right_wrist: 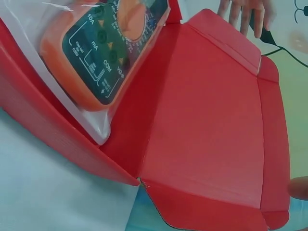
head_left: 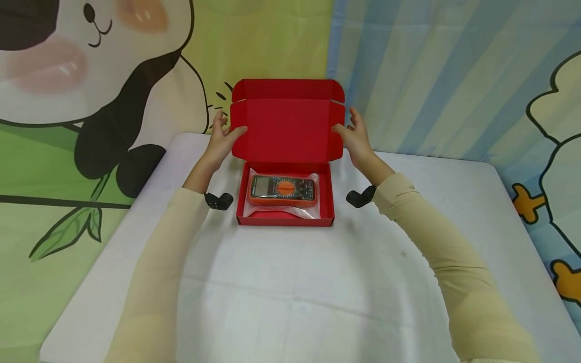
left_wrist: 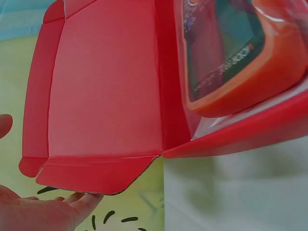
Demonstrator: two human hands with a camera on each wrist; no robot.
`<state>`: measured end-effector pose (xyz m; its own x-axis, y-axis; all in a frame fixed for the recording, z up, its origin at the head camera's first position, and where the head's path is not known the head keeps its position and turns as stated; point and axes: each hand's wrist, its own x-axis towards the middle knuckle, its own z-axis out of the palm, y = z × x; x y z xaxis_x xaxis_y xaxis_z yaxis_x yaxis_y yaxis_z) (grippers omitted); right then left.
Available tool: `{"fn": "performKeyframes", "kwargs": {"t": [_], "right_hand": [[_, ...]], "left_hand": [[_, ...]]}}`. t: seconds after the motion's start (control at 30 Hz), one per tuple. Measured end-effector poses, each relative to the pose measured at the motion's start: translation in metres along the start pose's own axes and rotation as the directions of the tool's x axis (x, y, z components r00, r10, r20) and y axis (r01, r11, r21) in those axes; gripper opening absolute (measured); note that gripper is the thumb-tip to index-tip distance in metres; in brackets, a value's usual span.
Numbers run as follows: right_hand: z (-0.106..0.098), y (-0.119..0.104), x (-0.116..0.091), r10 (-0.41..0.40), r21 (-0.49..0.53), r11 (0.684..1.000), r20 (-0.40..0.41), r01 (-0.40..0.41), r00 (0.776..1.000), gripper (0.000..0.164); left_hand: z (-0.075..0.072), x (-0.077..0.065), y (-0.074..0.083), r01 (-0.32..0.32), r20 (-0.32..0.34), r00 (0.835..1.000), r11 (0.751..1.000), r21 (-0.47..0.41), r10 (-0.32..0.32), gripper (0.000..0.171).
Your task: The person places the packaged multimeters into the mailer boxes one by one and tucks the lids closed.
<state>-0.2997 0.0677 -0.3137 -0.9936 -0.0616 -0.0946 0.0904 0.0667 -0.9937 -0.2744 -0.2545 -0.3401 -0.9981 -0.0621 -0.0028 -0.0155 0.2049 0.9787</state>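
A red cardboard box [head_left: 285,221] stands on the table with its lid [head_left: 287,128] raised at the back. Inside lies an orange-and-black digital multimeter [head_left: 282,191] in a clear plastic bag [head_left: 299,212]; its orange dial and probe sockets show. At the lid's left side flap is my left hand [head_left: 220,143], thumb apart from the fingers; in the left wrist view, the fingers [left_wrist: 79,204] meet the flap's outer edge. My right hand [head_left: 359,143] is at the right side flap, its thumb [right_wrist: 299,187] beside the lid's front flap in the right wrist view.
A white cloth covers the table [head_left: 290,292]. Behind it hang printed backdrops, one with a panda [head_left: 122,96], the other with blue stripes [head_left: 436,75]. Black wrist cameras [head_left: 219,201] sit at both cuffs, beside the box.
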Motion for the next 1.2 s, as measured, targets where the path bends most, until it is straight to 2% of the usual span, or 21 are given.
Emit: {"fn": "performKeyframes", "kwargs": {"t": [0.17,0.4,0.5,0.67,0.87,1.03,1.2], "right_hand": [[0.000,0.000,0.001,0.016,0.020,1.000,-0.006,-0.016,1.000,0.077],[-0.002,0.000,-0.005,0.075,0.069,0.995,0.042,-0.078,0.996,0.074],[-0.004,0.000,-0.006,0.071,0.091,0.993,0.050,-0.075,0.996,0.073],[-0.001,0.000,-0.004,0.049,0.115,0.992,0.077,-0.058,0.996,0.068],[0.000,-0.001,-0.009,0.015,0.121,0.992,0.118,-0.030,0.993,0.060],[-0.002,0.000,-0.010,-0.002,0.147,0.989,0.156,-0.021,0.988,0.055],[-0.003,-0.001,-0.011,0.011,0.152,0.988,0.159,-0.035,0.987,0.052]], "left_hand": [[-0.001,0.000,0.005,0.018,0.022,1.000,0.999,0.031,-0.018,0.091],[0.004,0.002,0.006,0.040,0.053,0.998,0.999,0.020,-0.041,0.091],[0.008,0.003,0.004,0.011,0.076,0.997,1.000,0.003,-0.012,0.086],[0.010,-0.001,0.004,-0.030,0.076,0.997,1.000,-0.008,0.030,0.074],[0.010,-0.004,0.004,-0.019,0.070,0.997,1.000,0.015,0.018,0.073],[0.010,-0.006,0.005,-0.041,0.062,0.997,0.999,0.022,0.039,0.070],[0.009,-0.010,0.005,-0.068,0.057,0.996,0.997,0.028,0.066,0.068]]}}
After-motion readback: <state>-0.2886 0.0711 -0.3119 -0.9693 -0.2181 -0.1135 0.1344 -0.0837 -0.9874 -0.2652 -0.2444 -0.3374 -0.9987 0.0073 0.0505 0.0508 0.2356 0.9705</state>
